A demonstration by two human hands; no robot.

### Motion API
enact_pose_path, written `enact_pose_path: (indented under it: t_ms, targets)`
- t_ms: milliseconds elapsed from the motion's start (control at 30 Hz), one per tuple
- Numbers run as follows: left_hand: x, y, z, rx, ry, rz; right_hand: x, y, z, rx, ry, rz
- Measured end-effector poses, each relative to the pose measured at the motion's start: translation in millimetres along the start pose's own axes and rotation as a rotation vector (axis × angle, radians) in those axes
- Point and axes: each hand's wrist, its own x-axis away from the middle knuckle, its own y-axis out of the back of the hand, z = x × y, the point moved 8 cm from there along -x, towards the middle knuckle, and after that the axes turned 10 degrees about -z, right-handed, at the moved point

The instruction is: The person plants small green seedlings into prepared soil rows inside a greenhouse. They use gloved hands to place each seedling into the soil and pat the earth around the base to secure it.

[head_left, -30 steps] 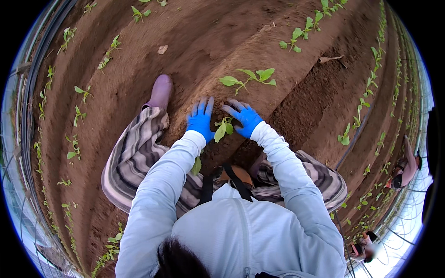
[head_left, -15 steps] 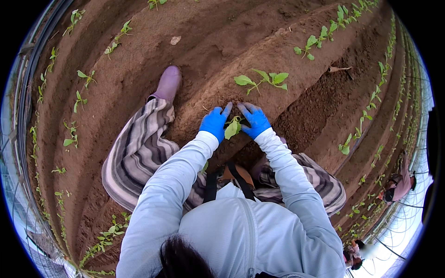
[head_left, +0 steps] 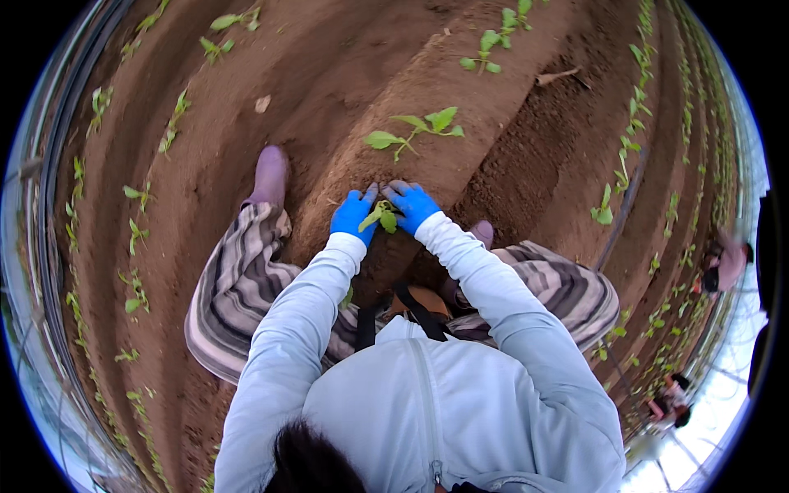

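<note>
A small green seedling (head_left: 380, 217) stands on the raised soil bed between my gloved hands. My left hand (head_left: 353, 214), in a blue glove with soil on the fingertips, rests on the earth along the seedling's left side. On its other side lies my right hand (head_left: 413, 205), gloved the same way. Both hands have their fingers stretched forward onto the soil, fingertips almost meeting beyond the plant. Neither hand visibly grips anything; the stem's base is hidden. Another leafy seedling (head_left: 415, 131) grows just ahead of my fingertips.
My boot (head_left: 270, 176) is planted left of the bed, and another boot (head_left: 482, 233) shows at the right. A furrow of loose dark soil (head_left: 526, 156) runs along the right. Rows of seedlings (head_left: 633, 123) flank both sides. A person (head_left: 727, 267) is at the far right.
My hands have drawn closer together around the seedling, and the gap between their fingertips has narrowed. The whole view has turned somewhat, shifting the bed and rows.
</note>
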Motion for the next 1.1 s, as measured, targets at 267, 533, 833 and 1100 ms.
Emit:
enact_pose_path:
  t_ms: [267, 533, 833, 1100]
  targets:
    - [7.6, 59.9, -16.6, -0.084, 0.020, 0.132, 17.7, 75.3, -44.6, -0.176, -0.107, 0.296]
    - [5.9, 191.0, -63.9, -0.128, -0.319, 0.042, 70.2, 328.7, -140.1, 0.030, -0.382, 0.035]
    - [-17.5, 145.0, -107.5, -0.286, -0.375, 0.193, 296.9, 27.2, -260.6, -0.900, -1.373, -0.514]
    - [-25.2, 133.9, -140.8, -0.307, -0.341, 0.338, 295.0, -27.2, -267.8, -1.984, -1.921, -1.491]
